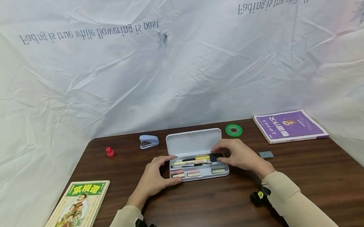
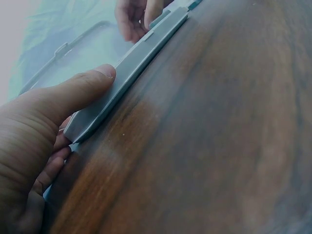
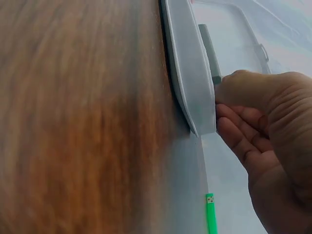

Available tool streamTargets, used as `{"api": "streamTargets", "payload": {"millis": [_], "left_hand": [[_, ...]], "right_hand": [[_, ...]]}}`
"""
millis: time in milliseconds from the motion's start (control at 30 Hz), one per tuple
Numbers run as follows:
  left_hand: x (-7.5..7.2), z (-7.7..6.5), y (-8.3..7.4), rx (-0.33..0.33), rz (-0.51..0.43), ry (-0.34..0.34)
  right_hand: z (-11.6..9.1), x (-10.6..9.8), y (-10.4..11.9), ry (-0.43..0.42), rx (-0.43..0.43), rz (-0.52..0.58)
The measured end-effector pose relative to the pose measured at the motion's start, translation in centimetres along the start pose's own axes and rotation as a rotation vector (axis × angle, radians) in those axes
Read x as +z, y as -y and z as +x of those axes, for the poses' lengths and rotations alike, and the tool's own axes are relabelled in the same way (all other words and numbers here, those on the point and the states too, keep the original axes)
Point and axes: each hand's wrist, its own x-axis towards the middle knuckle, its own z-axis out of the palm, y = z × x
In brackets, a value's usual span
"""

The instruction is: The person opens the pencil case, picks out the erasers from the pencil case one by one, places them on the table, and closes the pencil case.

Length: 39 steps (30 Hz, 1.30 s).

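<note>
A white pencil case lies with its lid raised. Inside are several pens in the rear compartment, and pinkish blocks and a grey-green block in front. My left hand grips the left end of the case; its thumb presses the front wall. At the right end, my right hand reaches in, thumb and fingers about a small dark block. Up close in the right wrist view, the right fingertips are partly hidden by the case wall.
Behind the case stand a light-blue stapler and a green tape roll. A small red object is at the back left. A grey flat piece lies right. A purple book and a green-and-cream book lie at the sides.
</note>
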Motion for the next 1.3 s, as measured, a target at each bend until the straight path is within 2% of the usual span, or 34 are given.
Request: {"api": "streamTargets", "payload": {"millis": [367, 600, 767, 1000, 1167, 1300], "left_hand": [[0.0, 0.1, 0.0, 0.006, 0.015, 0.001], [0.0, 0.1, 0.1, 0.009, 0.014, -0.001], [0.0, 0.1, 0.1, 0.004, 0.012, 0.004], [0.1, 0.1, 0.0, -0.001, 0.005, 0.004], [0.1, 0.0, 0.0, -0.001, 0.000, 0.003], [-0.1, 0.0, -0.1, -0.002, 0.000, 0.008]], "right_hand": [[0.1, 0.1, 0.5, 0.073, -0.032, -0.054], [0.0, 0.0, 0.6, 0.078, -0.039, -0.050], [0.0, -0.1, 0.6, 0.069, -0.012, -0.019], [-0.1, -1.6, 1.2, -0.006, -0.003, 0.016], [-0.8, -4.0, 1.5, -0.089, -0.010, 0.005], [-2.3, -6.2, 0.9, -0.143, -0.023, -0.022]]}}
